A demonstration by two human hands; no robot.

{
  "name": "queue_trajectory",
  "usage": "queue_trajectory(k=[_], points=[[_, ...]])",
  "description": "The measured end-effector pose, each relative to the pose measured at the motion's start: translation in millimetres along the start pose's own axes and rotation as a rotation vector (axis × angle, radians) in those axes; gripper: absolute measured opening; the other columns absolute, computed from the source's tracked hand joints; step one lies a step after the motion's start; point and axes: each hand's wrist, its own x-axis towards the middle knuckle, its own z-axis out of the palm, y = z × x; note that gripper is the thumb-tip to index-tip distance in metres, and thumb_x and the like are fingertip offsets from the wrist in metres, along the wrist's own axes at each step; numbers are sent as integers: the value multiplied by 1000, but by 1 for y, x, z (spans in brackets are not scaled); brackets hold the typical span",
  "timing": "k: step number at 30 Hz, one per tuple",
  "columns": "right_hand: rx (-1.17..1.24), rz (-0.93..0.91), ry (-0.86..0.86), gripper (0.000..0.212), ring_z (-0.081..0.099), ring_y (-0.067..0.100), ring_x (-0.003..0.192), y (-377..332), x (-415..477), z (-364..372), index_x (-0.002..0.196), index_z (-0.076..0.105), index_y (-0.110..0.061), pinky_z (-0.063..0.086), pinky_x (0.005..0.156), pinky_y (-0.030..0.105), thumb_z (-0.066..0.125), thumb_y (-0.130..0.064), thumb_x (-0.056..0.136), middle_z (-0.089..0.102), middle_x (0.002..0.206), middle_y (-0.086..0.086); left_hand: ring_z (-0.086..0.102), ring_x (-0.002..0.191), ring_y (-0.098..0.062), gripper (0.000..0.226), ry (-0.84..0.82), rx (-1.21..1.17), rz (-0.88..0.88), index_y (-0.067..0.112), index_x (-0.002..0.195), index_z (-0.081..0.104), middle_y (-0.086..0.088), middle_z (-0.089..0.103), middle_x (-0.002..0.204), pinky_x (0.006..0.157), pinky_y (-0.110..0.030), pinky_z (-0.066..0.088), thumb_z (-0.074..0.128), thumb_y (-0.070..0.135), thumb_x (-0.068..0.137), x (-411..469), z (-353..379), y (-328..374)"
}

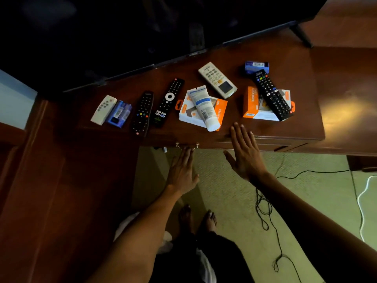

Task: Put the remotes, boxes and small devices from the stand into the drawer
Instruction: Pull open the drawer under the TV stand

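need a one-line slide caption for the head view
Both open hands, left hand at the drawer handle and right hand at the stand edge, before remotes and boxes are cleared.

Both arms are bare up to the frame edge, with no sleeves, watch or rings to see. The left hand point(182, 172) and right hand point(245, 154) have short nails. Below come dark trousers point(214, 260), a white cloth piece point(206, 264) and two bare feet point(197, 220).
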Motion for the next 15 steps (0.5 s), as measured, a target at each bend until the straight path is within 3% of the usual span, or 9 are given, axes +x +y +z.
queue_trajectory(k=[8,15], points=[[18,-20,-40,80,3,30,152,2,-3,-8,154,8,-3,15,122,49,42,-47,96,7,163,15,-4,151,-23,108,-38,-9,-11,13,154,-5,-6,-5,164,121,-47,14,47,67,76,-31,0,9],[39,-80,-65,76,3,33,151,5,-19,-14,153,11,0,13,123,45,27,-46,95,5,162,18,-6,151,-23,103,-127,-16,-42,13,154,-5,-6,-7,164,122,-47,9,45,65,81,-78,11,21]])
